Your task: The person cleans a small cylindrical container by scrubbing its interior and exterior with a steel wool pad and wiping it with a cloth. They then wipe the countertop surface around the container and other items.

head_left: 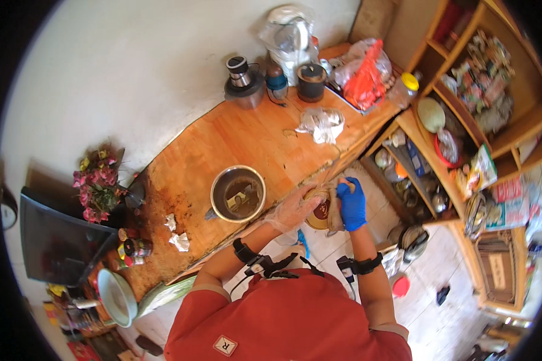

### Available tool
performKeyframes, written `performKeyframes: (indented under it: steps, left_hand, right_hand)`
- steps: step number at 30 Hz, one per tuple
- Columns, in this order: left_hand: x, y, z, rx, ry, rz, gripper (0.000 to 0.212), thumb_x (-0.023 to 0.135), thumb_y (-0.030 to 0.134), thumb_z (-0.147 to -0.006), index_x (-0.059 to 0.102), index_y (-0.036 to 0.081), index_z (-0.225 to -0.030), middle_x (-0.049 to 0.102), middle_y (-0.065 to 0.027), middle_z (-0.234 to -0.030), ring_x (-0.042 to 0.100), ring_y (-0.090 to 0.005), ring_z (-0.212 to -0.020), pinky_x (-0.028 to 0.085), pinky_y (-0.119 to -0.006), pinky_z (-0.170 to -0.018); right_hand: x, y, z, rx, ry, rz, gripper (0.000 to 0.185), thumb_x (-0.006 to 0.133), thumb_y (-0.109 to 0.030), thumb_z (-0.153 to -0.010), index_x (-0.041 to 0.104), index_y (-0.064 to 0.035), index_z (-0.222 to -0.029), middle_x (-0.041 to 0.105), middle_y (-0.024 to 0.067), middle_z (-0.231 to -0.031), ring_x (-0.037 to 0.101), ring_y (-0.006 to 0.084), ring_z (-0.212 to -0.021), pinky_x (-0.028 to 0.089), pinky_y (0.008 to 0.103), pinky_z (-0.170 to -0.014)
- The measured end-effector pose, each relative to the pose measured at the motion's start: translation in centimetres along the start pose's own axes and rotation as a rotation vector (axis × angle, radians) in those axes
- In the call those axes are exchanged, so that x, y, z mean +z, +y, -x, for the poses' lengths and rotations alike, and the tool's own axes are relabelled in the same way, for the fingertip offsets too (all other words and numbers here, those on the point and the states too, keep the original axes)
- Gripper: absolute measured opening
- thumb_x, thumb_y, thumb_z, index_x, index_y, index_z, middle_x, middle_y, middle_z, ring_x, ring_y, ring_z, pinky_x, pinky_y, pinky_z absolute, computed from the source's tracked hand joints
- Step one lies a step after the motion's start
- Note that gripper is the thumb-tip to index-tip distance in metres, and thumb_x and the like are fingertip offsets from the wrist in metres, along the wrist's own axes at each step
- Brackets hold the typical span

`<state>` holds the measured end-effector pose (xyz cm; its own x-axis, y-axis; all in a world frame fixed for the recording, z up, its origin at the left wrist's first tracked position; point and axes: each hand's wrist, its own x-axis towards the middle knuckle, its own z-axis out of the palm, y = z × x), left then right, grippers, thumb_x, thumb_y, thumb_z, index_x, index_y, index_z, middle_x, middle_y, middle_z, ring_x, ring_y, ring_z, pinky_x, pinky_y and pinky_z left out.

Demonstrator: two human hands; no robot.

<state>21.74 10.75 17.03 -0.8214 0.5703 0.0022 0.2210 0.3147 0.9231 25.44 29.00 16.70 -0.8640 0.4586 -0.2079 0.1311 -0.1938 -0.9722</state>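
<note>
My left hand (293, 207), in a clear plastic glove, grips a round container (317, 223) with a dark red and gold face that bears writing. A blue glove covers my right hand (353, 205), which holds a greyish-beige cloth (336, 215) against the container's side. Both hands are just off the front edge of the wooden counter (194, 149). On that counter, left of my hands, stands a steel pot (214, 195) with murky brown liquid in it. My fingers partly hide the container.
Behind the pot are a plastic bag (323, 125), a dark lidded canister (311, 83) and a red bag (366, 83). Crumpled tissues (179, 242), a flower vase (137, 195) and a television (63, 239) are at left. Open wooden shelves (460, 104) stand at right.
</note>
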Motion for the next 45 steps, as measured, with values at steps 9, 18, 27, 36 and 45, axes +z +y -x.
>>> performKeyframes:
  steps: [9,18,27,36,45]
  left_hand:
    - [-10.6,-5.9,-14.6,-0.480,0.703,1.054,0.033,0.043,0.027,-0.100,0.050,0.006,-0.124,0.059,-0.0073,-0.115,0.056,-0.0180,-0.104,0.048,-0.033,-0.088]
    - [-20.9,-17.4,-21.0,-0.789,0.973,0.632,0.041,0.048,0.038,-0.096,0.053,0.013,-0.127,0.058,-0.0067,-0.123,0.055,-0.0194,-0.112,0.043,-0.035,-0.094]
    - [-28.6,-21.0,-31.3,-1.295,-0.045,-0.782,0.048,0.052,0.049,-0.091,0.055,0.019,-0.129,0.056,-0.0060,-0.131,0.054,-0.0208,-0.120,0.039,-0.037,-0.101]
    - [-23.5,-18.5,-31.3,-0.871,-0.394,-0.628,0.066,0.059,0.044,-0.087,0.037,0.009,-0.139,0.041,-0.0116,-0.143,0.057,-0.0318,-0.114,0.045,-0.051,-0.096]
    - [-15.6,1.3,-8.6,-0.892,0.444,0.889,0.031,0.042,0.031,-0.097,0.054,0.005,-0.086,0.051,-0.0030,-0.079,0.054,-0.0169,-0.068,0.049,-0.030,-0.065]
  right_hand:
    - [-7.5,7.6,-12.0,0.188,-0.052,-0.174,0.027,0.056,-0.031,-0.096,0.055,-0.0081,-0.081,0.052,0.0007,-0.077,0.049,0.0122,-0.069,0.043,0.0294,-0.065]
    - [-5.3,-0.4,-21.6,0.573,-0.298,-0.371,0.033,0.055,-0.038,-0.095,0.059,-0.0064,-0.104,0.065,0.0085,-0.098,0.064,0.0234,-0.086,0.054,0.0387,-0.077]
    - [-2.1,-8.0,-28.9,0.659,-0.200,0.000,0.027,0.058,-0.040,-0.093,0.057,-0.0130,-0.091,0.053,0.0005,-0.075,0.057,0.0155,-0.063,0.050,0.0321,-0.058]
    - [-0.5,-3.2,-33.6,0.536,-0.586,0.122,0.027,0.057,-0.037,-0.094,0.056,-0.0110,-0.087,0.051,-0.0024,-0.076,0.050,0.0087,-0.065,0.041,0.0258,-0.058]
    - [8.2,-9.7,-28.7,0.694,-0.908,0.177,0.025,0.058,-0.034,-0.094,0.057,-0.0105,-0.086,0.048,-0.0060,-0.078,0.043,0.0059,-0.072,0.038,0.0225,-0.066]
